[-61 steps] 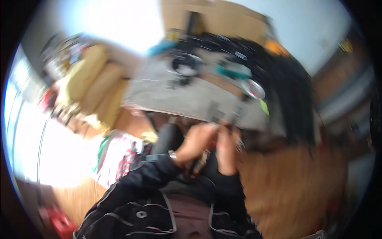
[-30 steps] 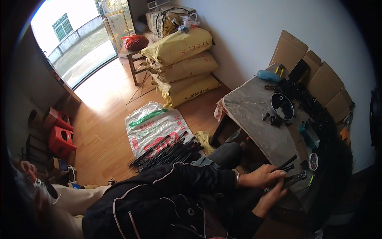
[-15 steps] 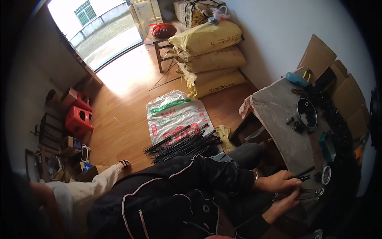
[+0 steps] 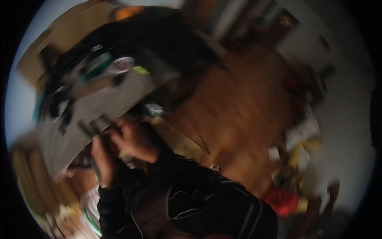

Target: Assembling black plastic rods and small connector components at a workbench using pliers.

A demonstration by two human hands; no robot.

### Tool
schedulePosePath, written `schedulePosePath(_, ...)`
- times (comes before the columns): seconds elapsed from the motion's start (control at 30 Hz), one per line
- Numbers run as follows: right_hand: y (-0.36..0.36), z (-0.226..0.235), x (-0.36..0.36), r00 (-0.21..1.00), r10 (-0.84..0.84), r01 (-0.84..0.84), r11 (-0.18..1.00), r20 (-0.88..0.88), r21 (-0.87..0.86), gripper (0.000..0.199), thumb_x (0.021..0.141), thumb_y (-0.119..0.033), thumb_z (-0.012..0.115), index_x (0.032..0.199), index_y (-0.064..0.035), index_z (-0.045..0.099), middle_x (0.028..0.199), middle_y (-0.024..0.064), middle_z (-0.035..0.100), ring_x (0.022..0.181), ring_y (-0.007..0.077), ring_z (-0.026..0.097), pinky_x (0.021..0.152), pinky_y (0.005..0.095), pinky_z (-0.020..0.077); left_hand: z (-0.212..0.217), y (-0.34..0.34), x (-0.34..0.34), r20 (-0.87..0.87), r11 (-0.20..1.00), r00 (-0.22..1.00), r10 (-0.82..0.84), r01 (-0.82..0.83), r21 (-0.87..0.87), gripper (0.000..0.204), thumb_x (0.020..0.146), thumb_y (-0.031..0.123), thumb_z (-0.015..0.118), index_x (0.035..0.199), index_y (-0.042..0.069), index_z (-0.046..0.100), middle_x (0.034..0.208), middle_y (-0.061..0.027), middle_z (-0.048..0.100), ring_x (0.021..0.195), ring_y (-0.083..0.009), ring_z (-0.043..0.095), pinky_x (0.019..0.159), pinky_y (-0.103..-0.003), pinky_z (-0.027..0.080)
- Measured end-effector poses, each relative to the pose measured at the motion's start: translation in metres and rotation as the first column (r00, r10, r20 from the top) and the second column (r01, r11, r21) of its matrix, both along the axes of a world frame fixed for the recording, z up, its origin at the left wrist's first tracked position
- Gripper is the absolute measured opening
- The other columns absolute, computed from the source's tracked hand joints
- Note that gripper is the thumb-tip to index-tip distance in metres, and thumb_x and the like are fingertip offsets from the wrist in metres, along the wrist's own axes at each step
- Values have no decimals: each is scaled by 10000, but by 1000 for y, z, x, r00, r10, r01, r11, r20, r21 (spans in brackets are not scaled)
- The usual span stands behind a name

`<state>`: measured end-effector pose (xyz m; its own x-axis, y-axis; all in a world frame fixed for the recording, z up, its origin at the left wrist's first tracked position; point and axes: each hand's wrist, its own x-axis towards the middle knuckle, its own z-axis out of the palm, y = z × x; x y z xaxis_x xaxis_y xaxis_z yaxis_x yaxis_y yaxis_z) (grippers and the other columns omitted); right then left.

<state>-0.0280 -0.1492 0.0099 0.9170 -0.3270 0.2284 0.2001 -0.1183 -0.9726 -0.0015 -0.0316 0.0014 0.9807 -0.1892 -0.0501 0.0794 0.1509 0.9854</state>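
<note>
Motion blur smears the whole view. My left hand (image 4: 104,159) is raised at the near edge of the grey-topped table (image 4: 119,95), its fingers closed around a thin black rod (image 4: 85,128) that points away from me. Close on its right, my right hand (image 4: 135,139) is also closed, its fingers curled toward the left hand. A second short dark piece (image 4: 102,121) sticks out between the hands; which hand grips it is not clear. On the table beyond are a round red-and-white object (image 4: 122,64), a teal container (image 4: 97,67) and a small yellow-green item (image 4: 141,70).
A round metal bowl (image 4: 59,104) and dark small parts stand on the table's left side. A large dark heap (image 4: 147,36) covers its far part, with cardboard (image 4: 75,28) behind. Yellow sacks (image 4: 30,175) lie at left; a red stool (image 4: 281,201) stands on the wooden floor (image 4: 238,111) at right.
My view has swung sharply to the right, so the table moved from the right side to the upper left. Both hands stay close together, now left of centre, with dark pieces between them.
</note>
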Motion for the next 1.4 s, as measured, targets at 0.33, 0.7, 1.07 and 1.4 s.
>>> schedulePosePath(0.33, -35, -19, -23, 949, -275, 282, 959, 154, -27, 169, 907, -165, 527, 946, -1, 521, 701, 142, 527, 617, 254, 498, 606, 376, 406, 7, -42, -12, 106, 912, 939, -327, 343, -225, 530, 1005, 477, 380, 1033, -6, 598, 562, 41, 392, 465, -52, 366, 418, -204, 276)
schedulePosePath(0.7, -20, -17, -17, 995, -98, 93, 946, 3, 312, 173, 958, -199, 527, 970, -30, 562, 647, -7, 521, 540, 58, 477, 453, 232, 381, 5, -37, -8, 68, 951, 971, -228, 237, -200, 580, 1000, 483, 392, 1128, -41, 604, 529, 48, 371, 444, -46, 334, 402, -205, 263)
schedulePosePath(1.07, -11, -18, -16, 997, 51, -74, 886, 62, 459, 161, 980, -188, 518, 934, -35, 533, 639, -2, 528, 483, 70, 524, 426, 211, 438, 2, -24, -7, 94, 946, 973, -212, 228, -230, 575, 1004, 479, 385, 1117, -57, 559, 554, 36, 376, 447, -55, 345, 407, -211, 278)
schedulePosePath(1.4, -9, -12, -18, 987, 125, -158, 861, 100, 483, 134, 980, -186, 520, 969, -53, 530, 630, -5, 518, 494, 67, 523, 435, 202, 446, -2, -23, -4, 73, 958, 986, -152, 166, -236, 490, 1002, 460, 409, 1086, 14, 593, 596, 43, 444, 467, -44, 383, 410, -200, 297)
